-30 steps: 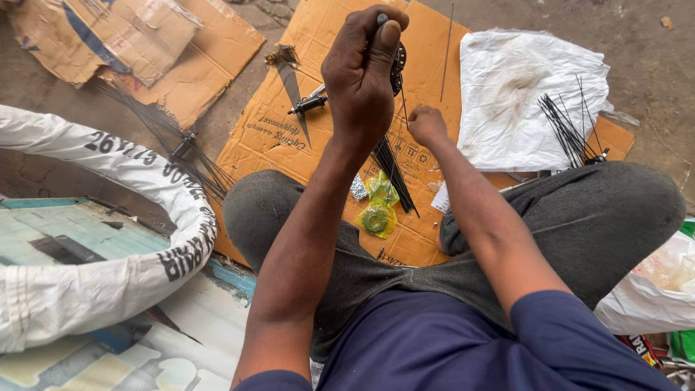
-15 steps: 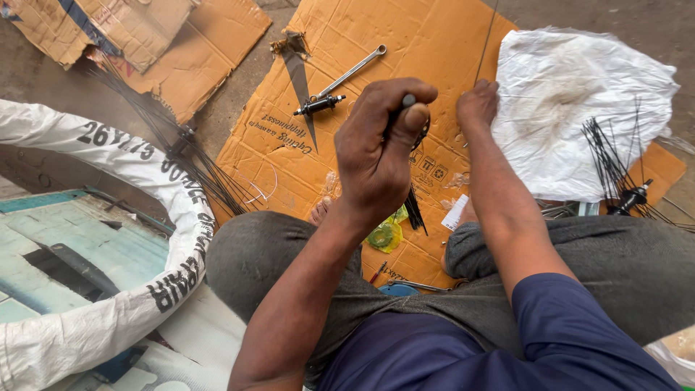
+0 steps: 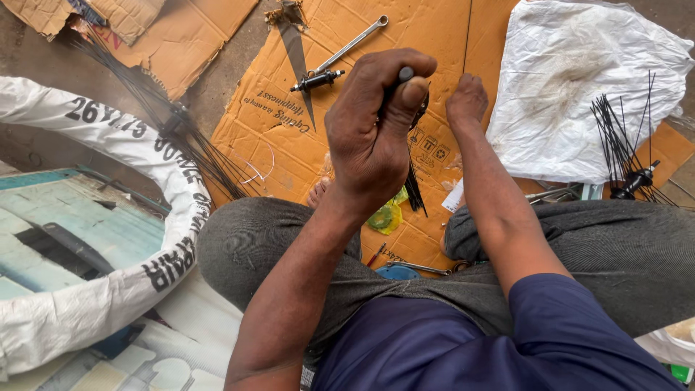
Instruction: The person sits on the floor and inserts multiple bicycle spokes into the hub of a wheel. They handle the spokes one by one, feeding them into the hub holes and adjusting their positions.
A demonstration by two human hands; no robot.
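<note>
Two hands work above the cardboard sheet (image 3: 289,156): the left hand (image 3: 373,134) has its fingers closed on a black hub (image 3: 409,98) with spokes hanging, the right hand (image 3: 465,101) pinches beside it, and many loose spokes (image 3: 615,145) lie unfitted at the sheet's right edge.

bare grey ground (image 3: 217,80) carries everything. large flattened orange cardboard sheet (image 3: 289,137) spread across middle; second torn cardboard piece (image 3: 181,36) at upper left. on large sheet: silver spanner (image 3: 352,43), short black axle (image 3: 317,80) just beside it, dark metal strip (image 3: 298,58), white plastic sack (image 3: 572,94) at right. bundle of thin black spokes (image 3: 181,137) lies across ground and cardboard edge. white-wrapped tyre (image 3: 108,217) at left.
</note>
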